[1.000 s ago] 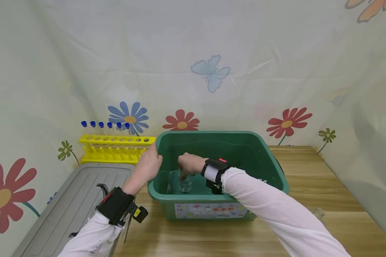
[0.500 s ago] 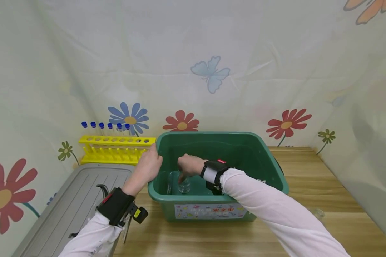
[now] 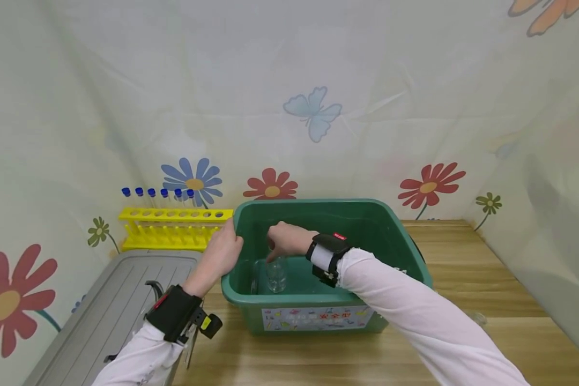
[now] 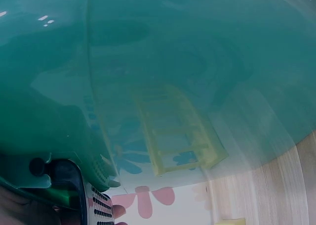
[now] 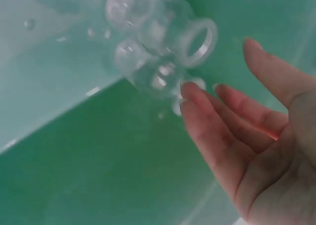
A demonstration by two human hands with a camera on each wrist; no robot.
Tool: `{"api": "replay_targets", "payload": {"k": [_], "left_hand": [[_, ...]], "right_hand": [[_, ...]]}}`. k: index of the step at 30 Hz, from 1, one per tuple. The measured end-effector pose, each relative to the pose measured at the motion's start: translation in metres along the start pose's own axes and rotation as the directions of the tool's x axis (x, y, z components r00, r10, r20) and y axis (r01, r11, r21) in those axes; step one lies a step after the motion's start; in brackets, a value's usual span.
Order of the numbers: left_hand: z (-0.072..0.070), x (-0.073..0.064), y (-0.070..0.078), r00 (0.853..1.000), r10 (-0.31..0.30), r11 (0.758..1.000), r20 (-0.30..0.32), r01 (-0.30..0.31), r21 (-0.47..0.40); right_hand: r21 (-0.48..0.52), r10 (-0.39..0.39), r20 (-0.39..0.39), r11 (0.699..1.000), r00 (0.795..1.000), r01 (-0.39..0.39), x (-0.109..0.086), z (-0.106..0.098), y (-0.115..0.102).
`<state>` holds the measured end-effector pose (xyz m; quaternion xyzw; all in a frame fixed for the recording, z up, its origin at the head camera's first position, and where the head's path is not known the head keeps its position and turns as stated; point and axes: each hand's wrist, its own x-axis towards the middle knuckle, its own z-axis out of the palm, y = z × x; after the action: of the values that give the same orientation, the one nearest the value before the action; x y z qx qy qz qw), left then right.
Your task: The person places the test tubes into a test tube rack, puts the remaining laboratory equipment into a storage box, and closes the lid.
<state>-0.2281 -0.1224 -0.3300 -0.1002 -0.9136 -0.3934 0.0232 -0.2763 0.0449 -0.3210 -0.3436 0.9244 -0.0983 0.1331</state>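
Note:
A green plastic tub [image 3: 318, 299] stands at the middle of the table. My left hand [image 3: 224, 249] grips its left rim; in the left wrist view the tub's green wall [image 4: 197, 62] fills most of the picture. Inside the tub, at its left side, a clear glass flask [image 3: 276, 279] stands on the bottom. My right hand [image 3: 289, 239] reaches down just above that flask. The right wrist view shows its fingers [image 5: 212, 141] and thumb spread apart, with fingertips close to the clear glassware [image 5: 168, 27], whose round mouth faces the hand. Whether they touch cannot be told.
Left of the tub stands a yellow test tube rack [image 3: 173, 214] with several blue-capped tubes. A grey lid [image 3: 120, 300] with black latches lies in front of it. Another clear glass item [image 3: 477, 319] lies at the right. Flowered cloth [image 3: 366, 107] hangs behind.
My right hand has risen a little from the flask and its fingers have come off it, leaving more of the flask visible. The left hand stays on the rim.

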Motion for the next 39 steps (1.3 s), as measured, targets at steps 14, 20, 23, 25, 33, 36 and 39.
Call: {"api": "replay_targets", "payload": {"k": [14, 20, 23, 25, 33, 36, 39], "left_hand": [[0.000, 0.000, -0.001, 1.000, 0.016, 1.000, -0.006, -0.016, 0.001], [0.000, 0.000, -0.002, 1.000, 0.028, 1.000, -0.010, -0.028, 0.002], [-0.001, 0.000, -0.003, 0.999, 0.030, 1.000, -0.018, -0.029, 0.008], [0.000, 0.001, -0.004, 0.999, 0.031, 0.999, -0.022, -0.031, 0.012], [0.002, 0.001, -0.004, 1.000, 0.024, 1.000, -0.019, -0.024, -0.004], [0.003, 0.001, -0.004, 0.999, 0.023, 1.000, -0.023, -0.024, -0.009], [0.003, 0.002, -0.002, 1.000, 0.016, 1.000, -0.023, -0.016, 0.001]], "right_hand": [[0.044, -0.036, -0.127, 0.998, 0.991, 0.042, -0.045, -0.070, 0.009], [0.146, -0.007, -0.164, 0.989, 0.986, 0.031, -0.077, -0.089, 0.017], [0.169, 0.003, -0.204, 0.985, 0.979, 0.032, -0.093, -0.096, 0.025], [0.171, 0.023, -0.227, 0.985, 0.974, 0.016, -0.104, -0.100, 0.031], [0.114, 0.139, -0.296, 0.987, 0.945, -0.109, -0.160, -0.109, 0.059], [0.085, 0.166, -0.323, 0.986, 0.932, -0.146, -0.182, -0.107, 0.070], [0.065, 0.191, -0.316, 0.982, 0.929, -0.180, -0.201, -0.101, 0.082]]}}
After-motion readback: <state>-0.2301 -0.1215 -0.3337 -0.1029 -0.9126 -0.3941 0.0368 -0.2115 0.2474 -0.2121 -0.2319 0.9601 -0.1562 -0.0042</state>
